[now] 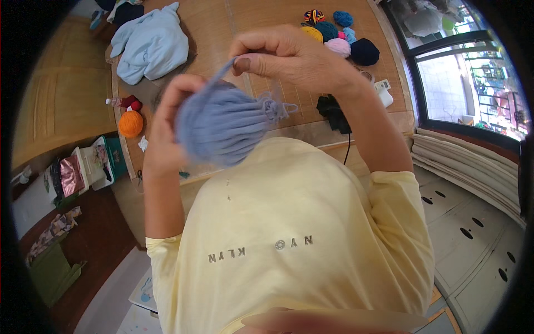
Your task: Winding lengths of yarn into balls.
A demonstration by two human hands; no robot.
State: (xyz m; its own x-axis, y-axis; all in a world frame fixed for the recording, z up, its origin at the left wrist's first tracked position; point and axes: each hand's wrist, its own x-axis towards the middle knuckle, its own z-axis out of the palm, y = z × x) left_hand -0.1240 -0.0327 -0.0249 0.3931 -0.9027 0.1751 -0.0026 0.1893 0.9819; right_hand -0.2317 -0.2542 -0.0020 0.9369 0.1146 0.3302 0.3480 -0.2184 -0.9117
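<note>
In my left hand [169, 125] is a bundle of blue-grey yarn [225, 125], held up above the near part of the table. Its strands run lengthwise and gather into a small knot of loops [273, 108] at the right end. My right hand [283, 54] is raised above it, pinching a single yarn strand [219, 75] between thumb and forefinger. That strand slants taut from the pinch down to the left side of the bundle. The bundle's left part is blurred, and the fingers behind it are partly hidden.
On the wooden table [208, 25] sit several yarn balls [327, 31] at the back right. A light blue cloth [152, 46] lies back left, above an orange yarn ball [130, 124]. A black object with a cord [333, 112] rests near the front edge. A window [450, 71] stands right.
</note>
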